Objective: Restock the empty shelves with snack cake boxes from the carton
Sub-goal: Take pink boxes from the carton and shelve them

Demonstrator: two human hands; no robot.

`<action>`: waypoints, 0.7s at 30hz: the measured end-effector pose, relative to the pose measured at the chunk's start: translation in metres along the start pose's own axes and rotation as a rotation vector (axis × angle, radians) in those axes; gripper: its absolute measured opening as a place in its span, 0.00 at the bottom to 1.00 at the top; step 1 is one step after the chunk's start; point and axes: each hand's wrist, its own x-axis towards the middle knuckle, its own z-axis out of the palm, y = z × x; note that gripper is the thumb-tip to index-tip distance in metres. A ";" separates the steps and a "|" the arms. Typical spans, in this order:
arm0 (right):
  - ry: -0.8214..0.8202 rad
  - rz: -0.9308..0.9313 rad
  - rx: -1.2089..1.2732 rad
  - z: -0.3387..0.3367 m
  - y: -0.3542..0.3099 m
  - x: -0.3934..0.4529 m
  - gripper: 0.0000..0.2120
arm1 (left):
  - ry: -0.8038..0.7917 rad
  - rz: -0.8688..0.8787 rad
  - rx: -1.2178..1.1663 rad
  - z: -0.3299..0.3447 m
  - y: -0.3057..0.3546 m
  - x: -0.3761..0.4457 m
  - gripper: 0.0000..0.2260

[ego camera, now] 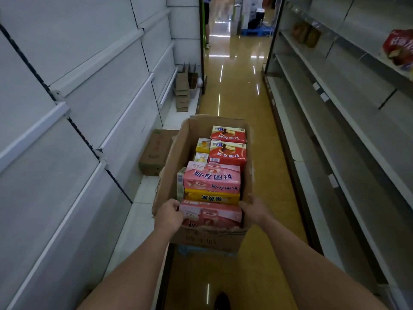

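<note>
Bare white shelves point(348, 121) ran down both sides of the aisle, and the glossy yellow floor point(237, 86) stretched ahead toward a brighter open area. Both my arms reached forward and down to the open cardboard carton point(176, 157) standing between the shelving. My left hand point(169, 214) curled its fingers over the near left end of a pink snack cake box point(211, 214), the nearest one in the carton, gripping it. My right hand point(253, 209) gripped the same box at its right end, fingers bent down between it and the carton wall. Behind that box lay a yellow box point(212, 198), then another pink box point(212, 177), and farther back 2 red boxes point(228, 142) with smaller yellow packs point(203, 145) just beside them on the left. To the left, a closed brown carton point(155, 151) sat on the low white base shelf, with a stack of flattened cardboard point(182, 92) farther along. On the right, a red packet point(400, 47) and some brownish bags point(305, 33) stood on an upper shelf.
</note>
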 end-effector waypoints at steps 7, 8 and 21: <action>-0.088 -0.003 -0.230 0.013 -0.001 0.074 0.18 | -0.077 -0.087 0.050 0.035 -0.002 0.062 0.18; -0.067 0.004 -0.333 0.017 0.000 0.080 0.17 | -0.085 -0.101 0.063 0.039 -0.005 0.067 0.19; -0.286 -0.066 -0.738 0.077 0.022 0.129 0.26 | -0.245 -0.166 0.208 0.070 -0.031 0.125 0.31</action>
